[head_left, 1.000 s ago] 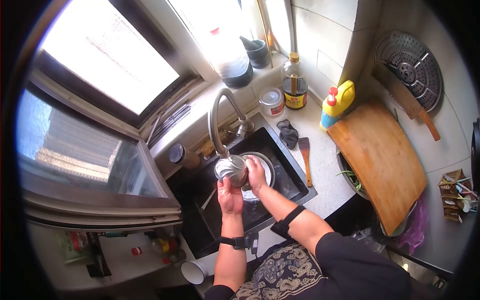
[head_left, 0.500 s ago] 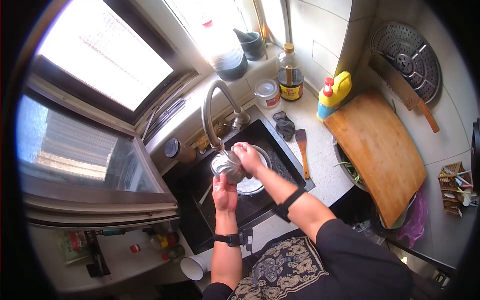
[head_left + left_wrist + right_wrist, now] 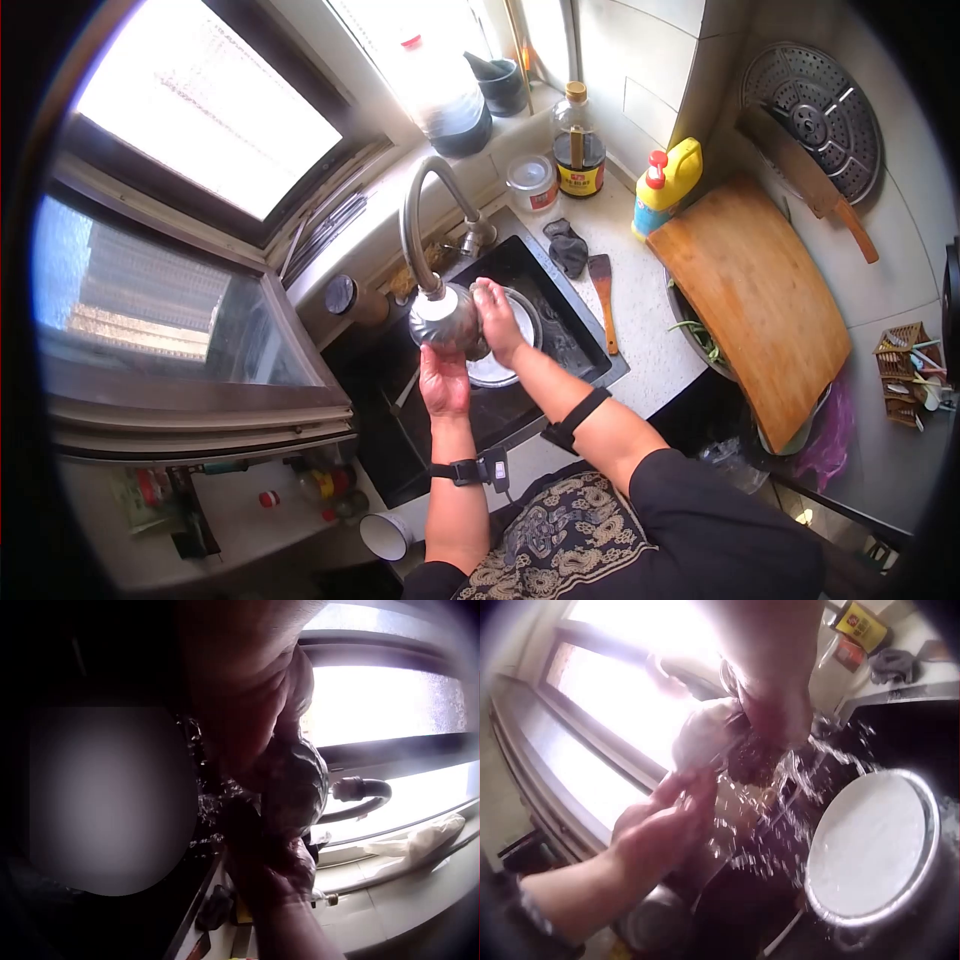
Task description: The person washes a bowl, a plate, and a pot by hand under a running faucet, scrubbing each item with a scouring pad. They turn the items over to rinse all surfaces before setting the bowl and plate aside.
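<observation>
A round, shiny bowl is held tilted right under the tap, with water running over its outside. My left hand holds it from below, fingers up against its near side. My right hand grips its right edge, where its lower fingers are hidden. In the right wrist view, water splashes off the bowl beside a brown, textured patch under the right fingers. The left wrist view shows the bowl between both hands, mostly in shadow.
A metal-rimmed round basin, white inside, sits in the black sink below the hands. Right of the sink lie a dark cloth and a wooden spatula. A cutting board leans farther right. The open window stands at left.
The bowl has moved slightly left and turned under the tap. My right hand has shifted from the bowl's right side over its top and back to the side.
</observation>
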Demonstrator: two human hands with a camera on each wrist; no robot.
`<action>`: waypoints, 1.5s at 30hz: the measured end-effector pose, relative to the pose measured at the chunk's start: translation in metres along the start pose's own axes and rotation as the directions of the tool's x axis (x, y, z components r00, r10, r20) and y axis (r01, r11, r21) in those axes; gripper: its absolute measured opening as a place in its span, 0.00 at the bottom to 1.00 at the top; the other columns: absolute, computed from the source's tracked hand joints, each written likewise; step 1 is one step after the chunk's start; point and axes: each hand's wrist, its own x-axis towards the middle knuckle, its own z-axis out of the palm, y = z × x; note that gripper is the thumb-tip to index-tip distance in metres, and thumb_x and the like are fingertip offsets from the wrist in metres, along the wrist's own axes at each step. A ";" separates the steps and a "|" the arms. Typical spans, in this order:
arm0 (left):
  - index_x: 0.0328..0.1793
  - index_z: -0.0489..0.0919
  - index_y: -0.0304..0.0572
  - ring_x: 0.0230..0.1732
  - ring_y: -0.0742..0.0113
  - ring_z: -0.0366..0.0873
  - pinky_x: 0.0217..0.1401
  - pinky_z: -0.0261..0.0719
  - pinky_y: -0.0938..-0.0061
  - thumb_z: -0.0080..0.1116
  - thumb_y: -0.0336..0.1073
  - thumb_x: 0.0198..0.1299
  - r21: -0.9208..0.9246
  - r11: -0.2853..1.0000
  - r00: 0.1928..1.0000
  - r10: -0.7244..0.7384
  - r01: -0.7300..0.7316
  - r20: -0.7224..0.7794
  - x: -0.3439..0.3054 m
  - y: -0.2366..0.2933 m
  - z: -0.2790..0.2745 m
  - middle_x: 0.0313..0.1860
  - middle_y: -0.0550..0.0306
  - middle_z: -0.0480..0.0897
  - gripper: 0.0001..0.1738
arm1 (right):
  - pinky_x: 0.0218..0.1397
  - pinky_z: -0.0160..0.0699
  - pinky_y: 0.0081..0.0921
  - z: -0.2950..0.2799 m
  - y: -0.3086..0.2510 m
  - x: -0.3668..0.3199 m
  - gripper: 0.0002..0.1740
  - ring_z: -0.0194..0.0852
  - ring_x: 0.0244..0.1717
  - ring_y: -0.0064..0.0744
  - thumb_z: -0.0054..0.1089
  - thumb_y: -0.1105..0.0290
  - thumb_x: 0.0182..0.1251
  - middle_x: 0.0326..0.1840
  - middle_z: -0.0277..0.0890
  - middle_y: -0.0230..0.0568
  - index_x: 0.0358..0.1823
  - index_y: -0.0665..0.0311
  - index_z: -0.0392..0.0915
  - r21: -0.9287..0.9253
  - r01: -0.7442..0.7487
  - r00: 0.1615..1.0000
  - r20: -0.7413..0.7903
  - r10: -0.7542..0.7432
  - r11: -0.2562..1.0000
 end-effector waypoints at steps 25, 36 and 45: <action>0.59 0.75 0.38 0.56 0.64 0.76 0.65 0.72 0.63 0.45 0.41 0.73 0.105 0.990 0.978 -0.074 0.096 -0.193 -0.020 0.006 -0.011 0.55 0.56 0.80 0.17 | 0.61 0.73 0.34 -0.030 -0.009 -0.014 0.25 0.76 0.54 0.31 0.43 0.49 0.76 0.51 0.79 0.37 0.57 0.62 0.74 0.182 -0.535 0.831 0.288 0.475 0.825; 0.62 0.72 0.46 0.46 0.60 0.81 0.40 0.80 0.67 0.45 0.61 0.69 0.271 0.733 0.761 -0.649 0.624 0.005 -0.002 0.021 -0.009 0.49 0.55 0.82 0.29 | 0.46 0.79 0.45 -0.008 -0.057 -0.035 0.23 0.80 0.43 0.52 0.66 0.56 0.56 0.39 0.81 0.49 0.51 0.57 0.76 -0.705 0.703 0.598 0.656 0.460 0.092; 0.69 0.68 0.46 0.64 0.51 0.73 0.64 0.72 0.47 0.41 0.57 0.71 0.208 0.869 0.872 -0.375 0.449 -0.315 -0.003 -0.002 0.002 0.65 0.52 0.74 0.30 | 0.47 0.78 0.29 -0.012 -0.052 -0.024 0.20 0.79 0.43 0.30 0.66 0.61 0.63 0.41 0.80 0.36 0.53 0.60 0.75 -0.621 0.452 0.859 0.497 -0.123 0.640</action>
